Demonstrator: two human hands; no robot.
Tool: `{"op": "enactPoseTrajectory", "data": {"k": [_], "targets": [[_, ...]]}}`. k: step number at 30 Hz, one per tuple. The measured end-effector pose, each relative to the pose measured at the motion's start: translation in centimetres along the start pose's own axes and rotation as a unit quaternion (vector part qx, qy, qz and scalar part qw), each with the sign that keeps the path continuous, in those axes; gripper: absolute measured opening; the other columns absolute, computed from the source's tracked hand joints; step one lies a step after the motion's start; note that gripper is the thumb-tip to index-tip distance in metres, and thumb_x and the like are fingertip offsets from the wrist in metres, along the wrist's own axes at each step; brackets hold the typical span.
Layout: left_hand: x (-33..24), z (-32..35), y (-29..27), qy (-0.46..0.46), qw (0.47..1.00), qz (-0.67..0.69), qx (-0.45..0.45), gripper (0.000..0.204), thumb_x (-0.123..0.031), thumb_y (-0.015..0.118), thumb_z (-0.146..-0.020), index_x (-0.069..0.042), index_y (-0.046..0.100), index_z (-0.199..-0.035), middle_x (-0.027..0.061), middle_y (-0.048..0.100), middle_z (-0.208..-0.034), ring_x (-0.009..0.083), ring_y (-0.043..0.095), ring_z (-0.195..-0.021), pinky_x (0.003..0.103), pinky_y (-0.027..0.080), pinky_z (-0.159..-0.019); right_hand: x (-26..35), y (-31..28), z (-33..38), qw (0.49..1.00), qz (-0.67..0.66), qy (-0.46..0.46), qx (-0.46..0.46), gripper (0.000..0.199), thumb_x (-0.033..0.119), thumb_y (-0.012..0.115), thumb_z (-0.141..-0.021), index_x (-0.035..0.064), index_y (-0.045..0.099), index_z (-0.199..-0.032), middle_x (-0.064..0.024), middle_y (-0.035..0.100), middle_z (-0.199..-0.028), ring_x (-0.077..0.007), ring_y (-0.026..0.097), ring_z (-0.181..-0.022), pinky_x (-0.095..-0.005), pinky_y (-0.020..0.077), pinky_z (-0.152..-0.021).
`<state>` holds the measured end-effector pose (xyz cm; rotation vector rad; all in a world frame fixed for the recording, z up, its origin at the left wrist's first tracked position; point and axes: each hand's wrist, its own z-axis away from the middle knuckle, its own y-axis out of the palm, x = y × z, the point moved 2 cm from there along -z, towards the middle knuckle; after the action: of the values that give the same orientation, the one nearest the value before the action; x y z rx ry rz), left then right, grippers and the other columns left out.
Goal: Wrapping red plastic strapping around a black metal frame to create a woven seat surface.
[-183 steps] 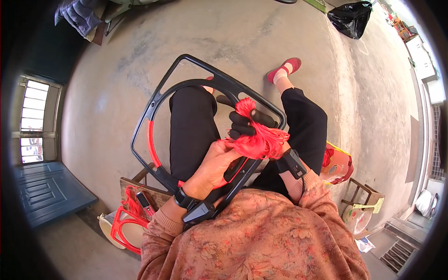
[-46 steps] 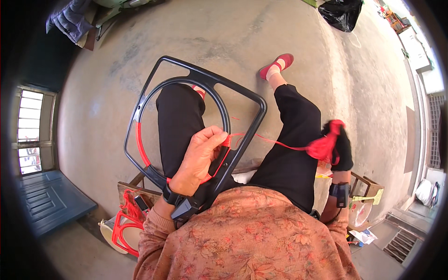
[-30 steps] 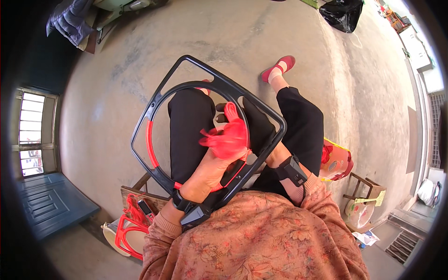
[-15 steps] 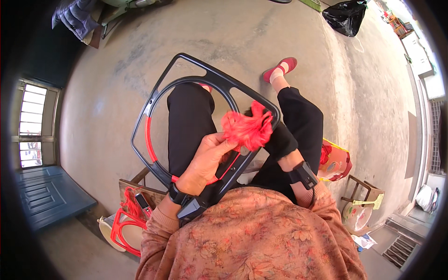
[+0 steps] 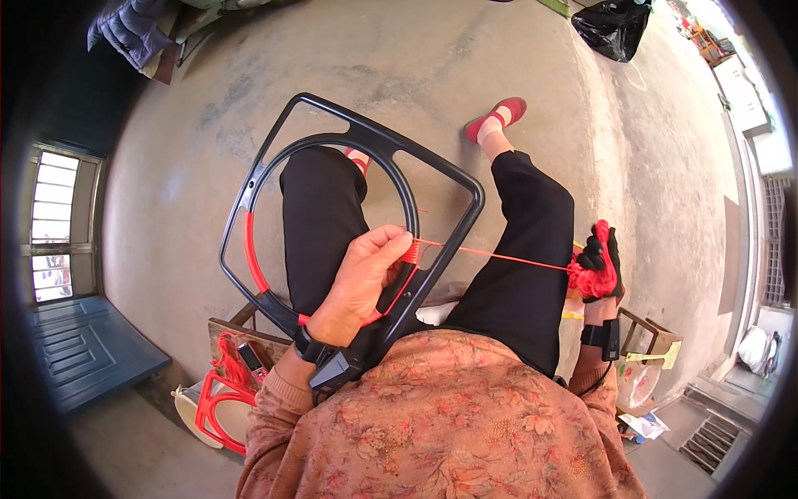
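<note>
A black frame [image 5: 374, 141] with a round ring inside it leans over my left thigh. My left hand [image 5: 353, 279] is closed, thumb and fingers pinching the ring's right side beside a red wrapped stretch [image 5: 411, 253]. Another red band [image 5: 251, 249] covers part of the ring's left side. From the pinch a red strand [image 5: 507, 257] runs taut to the right. At its far end my right hand [image 5: 614, 259], in a black glove, is wrapped around a bundle of red yarn [image 5: 595, 280], out beyond my right knee.
At lower left a wooden stool [image 5: 274, 348] carries red yarn and a small dark device, with a red frame [image 5: 223, 416] beside it. Another small stool [image 5: 644, 345] stands at right, with a yellow-green fly swatter [image 5: 665, 356]. A black plastic bag [image 5: 613, 32] lies at far right.
My right hand has swung out to the right with the yarn bundle, drawing the strand into a straight line. The frame has shifted slightly left, with my left hand still at its ring.
</note>
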<state>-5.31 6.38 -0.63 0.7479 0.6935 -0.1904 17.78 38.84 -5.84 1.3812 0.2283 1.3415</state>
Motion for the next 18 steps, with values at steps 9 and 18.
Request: {"op": "enactPoseTrajectory", "data": {"k": [9,18], "targets": [[0.8,-0.2,0.3,-0.021,0.998,-0.026,0.054,0.011,-0.013,0.057,-0.093,-0.004,0.061,-0.087,0.0003,0.061,-0.075,0.0084,0.060,-0.064,0.023,0.053,-0.062,-10.1,11.6,-5.8,0.810,0.554,-0.193,0.022,0.026,0.008,0.068,-0.082,0.0011,0.063,-0.107,-0.0034,0.066,-0.093,-0.0128,0.062,-0.083,-0.0264,0.0498,-0.075],[1.2,0.4,1.5,-0.018,1.000,0.014,-0.006,0.017,-0.016,0.064,-0.091,-0.003,0.063,-0.101,-0.0004,0.064,-0.089,0.0074,0.062,-0.078,0.023,0.052,-0.069,-16.9,21.0,-4.5,0.952,0.082,0.277,0.099,0.034,0.024,0.057,-0.094,0.0011,0.056,-0.120,-0.0090,0.063,-0.112,-0.0166,0.063,-0.089,-0.0275,0.0505,-0.079]]}}
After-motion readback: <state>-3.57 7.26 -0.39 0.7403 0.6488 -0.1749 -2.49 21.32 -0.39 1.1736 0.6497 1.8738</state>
